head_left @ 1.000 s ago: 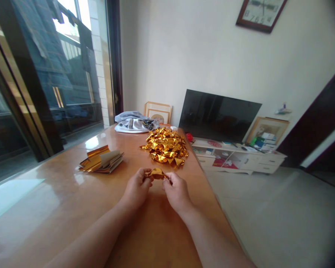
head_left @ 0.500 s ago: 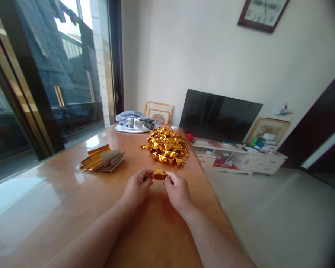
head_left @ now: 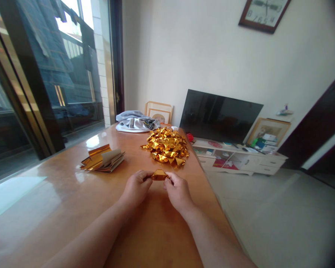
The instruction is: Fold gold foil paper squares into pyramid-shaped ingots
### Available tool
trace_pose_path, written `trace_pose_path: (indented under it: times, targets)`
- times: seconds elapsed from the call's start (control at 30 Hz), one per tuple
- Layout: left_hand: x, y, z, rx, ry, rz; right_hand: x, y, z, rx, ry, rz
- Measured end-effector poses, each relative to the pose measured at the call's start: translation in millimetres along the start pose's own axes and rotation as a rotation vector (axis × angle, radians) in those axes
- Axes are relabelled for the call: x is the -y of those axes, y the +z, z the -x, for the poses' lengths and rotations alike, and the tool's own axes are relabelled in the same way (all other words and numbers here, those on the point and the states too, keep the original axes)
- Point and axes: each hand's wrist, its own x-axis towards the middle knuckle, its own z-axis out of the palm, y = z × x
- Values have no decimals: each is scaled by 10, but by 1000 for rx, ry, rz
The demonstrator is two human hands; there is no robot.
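Apparently shaping: left hand [head_left: 136,189] and right hand [head_left: 178,190], fingers [head_left: 147,182] clamped on opposite ends of foil [head_left: 159,175], creases unclear; next move should need even pressure.

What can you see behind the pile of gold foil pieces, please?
Behind the gold foil pile, picture frames show, with bundled pale cloth toward the left. Whatever lies low directly behind the pile is covered, so I cannot tell.

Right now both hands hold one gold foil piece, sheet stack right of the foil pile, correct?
No: the sheet stack lies left of the foil pile, per the head view. Left hand and right hand do hold one gold foil piece.
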Motion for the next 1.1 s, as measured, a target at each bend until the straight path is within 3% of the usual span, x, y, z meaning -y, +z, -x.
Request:
trace_pose_path:
  times: [0.17, 0.37, 0.63, 0.87, 1.1]
  targets:
    - [10, -13, -9, -13, 36, -70, -33, 10, 1, -3, -5, 1]
    - [71, 47, 3, -18, -50, 49, -38, 9, -5, -8, 10, -13]
    - [66, 34, 11, 9, -24, 11, -42, 18, -2, 32, 8, -25]
    - [138, 28, -20, -35, -145, -15, -47, -16, -23, -56, 60, 83]
    - [211, 44, -45, -5, -153, 26, -39, -23, -14, -42, 44, 143]
